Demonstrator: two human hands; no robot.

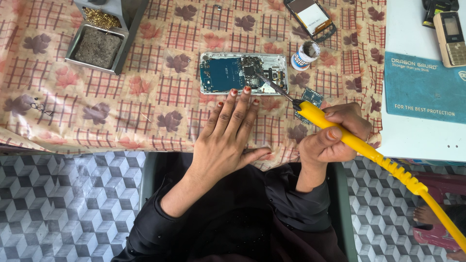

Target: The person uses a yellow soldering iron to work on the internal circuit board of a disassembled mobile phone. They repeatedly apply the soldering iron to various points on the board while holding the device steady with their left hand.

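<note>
Head view: soldering an opened phone (243, 73) on the patterned cloth (121, 102).
Left hand (230, 131) lies flat, fingers together, fingertips at the phone's edge; right hand (335, 136) grips a yellow iron (340, 133), tip on the board.

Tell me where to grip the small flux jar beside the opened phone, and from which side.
Grip the flux jar around its round side wall, coming from above right. It stands upright with its mouth open, and the opened phone sits close on its left.
</note>
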